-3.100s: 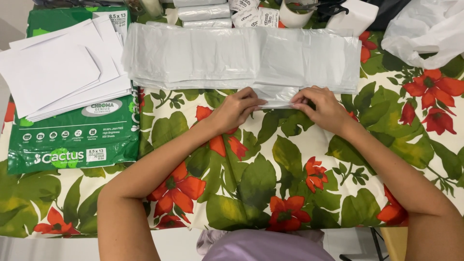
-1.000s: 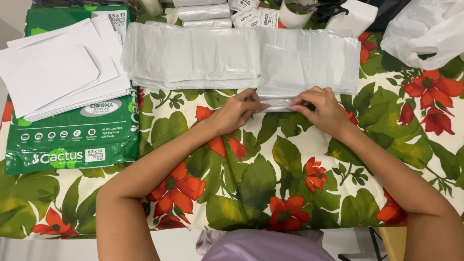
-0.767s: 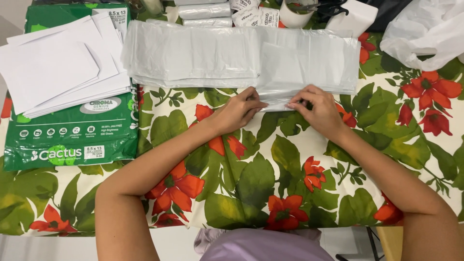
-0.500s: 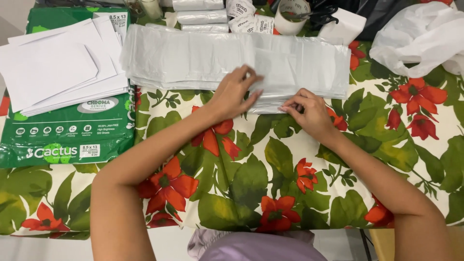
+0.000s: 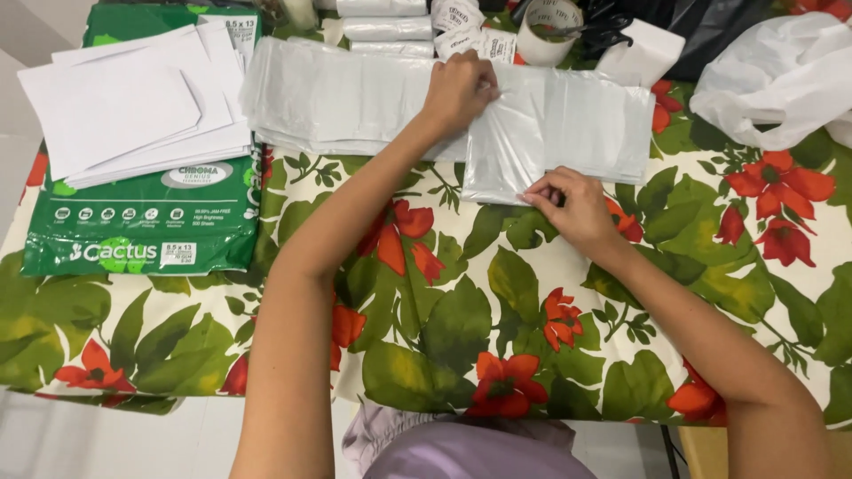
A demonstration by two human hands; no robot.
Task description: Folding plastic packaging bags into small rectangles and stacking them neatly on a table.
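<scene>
White envelopes (image 5: 133, 106), green paper ream (image 5: 142, 222), tape roll (image 5: 546, 31)

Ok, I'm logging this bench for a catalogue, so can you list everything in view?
plastic bags: one flat stack, translucent white, far middle of table
single bag: one, translucent white, on the stack's right end
paper sheets: one pile, white, far left
paper ream pack: one, green, under the sheets
tape roll: one, whitish, far edge
loose bag: one, white, crumpled, far right
tablecloth: one, green leaves, red flowers
left hand: on the single bag's far edge
right hand: pinching its near edge

Translucent grey-white plastic bags (image 5: 568, 124), white envelopes (image 5: 133, 106), green paper ream (image 5: 142, 222), red-flowered, green-leafed tablecloth (image 5: 461, 302), possibly lilac clothing (image 5: 479, 448)
</scene>
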